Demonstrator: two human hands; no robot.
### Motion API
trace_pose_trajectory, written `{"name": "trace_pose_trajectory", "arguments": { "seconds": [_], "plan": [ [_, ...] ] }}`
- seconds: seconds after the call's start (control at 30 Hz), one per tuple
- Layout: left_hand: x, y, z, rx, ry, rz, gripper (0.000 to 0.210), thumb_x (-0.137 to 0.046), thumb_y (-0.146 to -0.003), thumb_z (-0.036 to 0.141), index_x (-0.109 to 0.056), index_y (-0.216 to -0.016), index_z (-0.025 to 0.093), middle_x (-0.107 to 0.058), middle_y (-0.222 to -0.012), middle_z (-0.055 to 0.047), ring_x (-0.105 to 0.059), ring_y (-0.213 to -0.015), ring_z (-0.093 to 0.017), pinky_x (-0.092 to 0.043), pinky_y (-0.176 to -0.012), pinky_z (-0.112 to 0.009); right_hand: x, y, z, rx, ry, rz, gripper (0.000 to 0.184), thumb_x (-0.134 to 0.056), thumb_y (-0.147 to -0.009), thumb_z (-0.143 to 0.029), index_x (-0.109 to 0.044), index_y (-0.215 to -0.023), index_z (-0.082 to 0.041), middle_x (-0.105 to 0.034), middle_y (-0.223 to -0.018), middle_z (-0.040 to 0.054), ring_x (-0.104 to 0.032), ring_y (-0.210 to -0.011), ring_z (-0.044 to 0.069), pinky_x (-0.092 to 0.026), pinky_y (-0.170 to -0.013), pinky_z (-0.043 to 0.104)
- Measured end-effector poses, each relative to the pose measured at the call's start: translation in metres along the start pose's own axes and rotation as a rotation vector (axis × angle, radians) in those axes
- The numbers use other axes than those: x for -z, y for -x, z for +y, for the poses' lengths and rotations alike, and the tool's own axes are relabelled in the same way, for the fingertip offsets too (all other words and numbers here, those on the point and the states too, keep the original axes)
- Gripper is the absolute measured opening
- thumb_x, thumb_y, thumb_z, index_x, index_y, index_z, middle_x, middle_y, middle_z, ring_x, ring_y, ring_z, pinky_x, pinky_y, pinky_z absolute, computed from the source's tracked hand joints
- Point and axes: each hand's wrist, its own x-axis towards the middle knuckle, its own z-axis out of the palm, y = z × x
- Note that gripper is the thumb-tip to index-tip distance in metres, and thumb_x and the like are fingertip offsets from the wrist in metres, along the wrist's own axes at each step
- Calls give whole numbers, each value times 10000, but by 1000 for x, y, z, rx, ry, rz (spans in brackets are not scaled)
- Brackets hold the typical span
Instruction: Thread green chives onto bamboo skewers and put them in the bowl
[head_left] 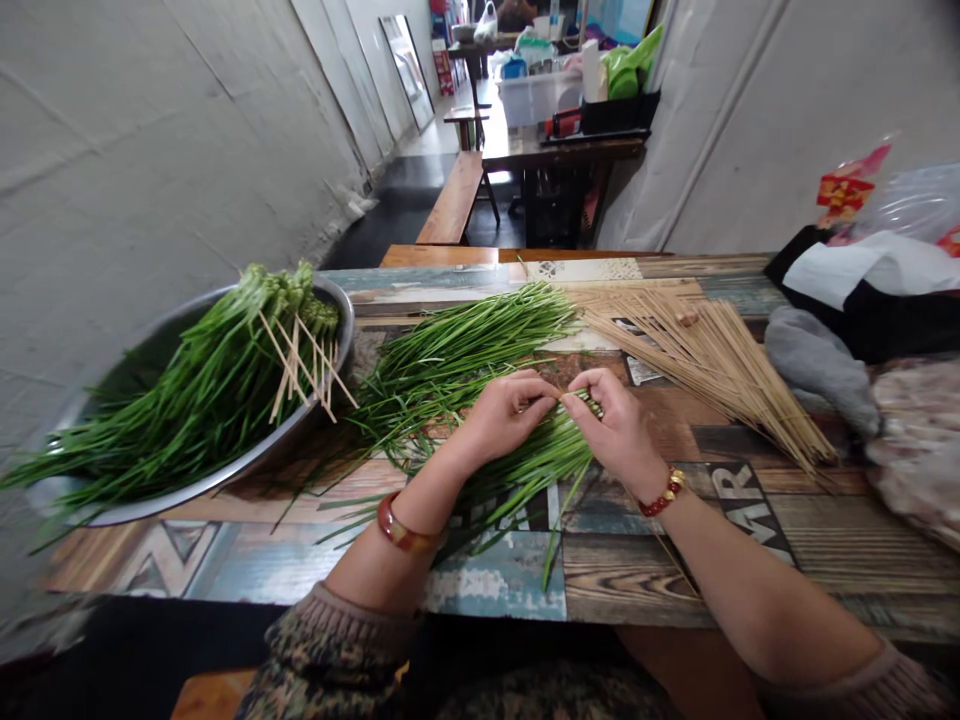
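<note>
My left hand [517, 412] is closed in a pinch on the stem ends of some garlic chives [525, 465], whose leaves trail toward me. Right beside it, fingertips nearly touching, my right hand [613, 425] pinches at the same stem ends. A thin bamboo skewer [671, 550] runs out from under my right wrist, in line with the pinch; its upper part is hidden by the hand. Just beyond lies a pile of loose chives [487, 335]. To the right, many bare bamboo skewers [720, 360] are fanned out on the table.
At left, a metal basin [346, 325] holds skewered chives [225, 350], sticks jutting over its rim. A grey bag [817, 365] and a clear bag of pale food [919, 440] sit at the right end of the patterned table [495, 575]. A bench [454, 195] stands beyond.
</note>
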Motion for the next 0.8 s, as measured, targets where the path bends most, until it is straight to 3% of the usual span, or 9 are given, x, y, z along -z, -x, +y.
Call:
{"name": "trace_pose_trajectory", "arguments": {
  "seconds": [0.2,0.27,0.37,0.6,0.7,0.8],
  "plan": [
    [22,-1,-27,119,-198,356,197,-508,-869,218,-695,-884,157,-674,-842,-58,-606,-791,-152,-454,-726,-264,-2,-2,11,-113,-121,-67,219,-524,-848,-363,-557,-972,-187,-619,-877,48,-544,-749,167,-424,-692,293],
    [27,-1,-36,128,-265,397,200,-502,-872,220,-692,-888,158,-668,-843,-56,-602,-783,-150,-446,-712,-261,-3,-2,13,-159,-143,-111,250,-514,-853,-389,-576,-973,-178,-632,-878,55,-554,-757,172,-428,-690,294],
    [26,0,-41,143,-371,331,195,-501,-872,227,-689,-875,174,-654,-837,-44,-594,-771,-148,-430,-699,-262,-3,-3,13,-181,-116,-146,257,-511,-852,-406,-603,-891,-169,-629,-807,48,-552,-727,172,-424,-679,294],
    [8,-2,-34,207,-751,36,102,-606,-796,268,-683,-836,213,-628,-920,-68,-558,-912,-238,-391,-738,-344,-5,-3,15,-178,-102,-132,255,-511,-850,-398,-616,-888,-170,-656,-822,51,-565,-724,173,-436,-651,285],
    [11,-2,-37,216,-758,54,98,-570,-803,207,-669,-798,205,-623,-905,-68,-553,-900,-228,-391,-736,-335,-4,-3,15,-178,-87,-131,257,-515,-845,-399,-623,-881,-169,-664,-818,54,-563,-690,167,-427,-620,277],
    [22,-1,-41,225,-643,207,121,-527,-817,176,-647,-812,194,-614,-854,-50,-560,-825,-181,-408,-726,-293,-4,-3,13,-170,-80,-136,245,-513,-845,-385,-625,-882,-171,-667,-832,53,-564,-684,163,-421,-625,276]
  ]
}}
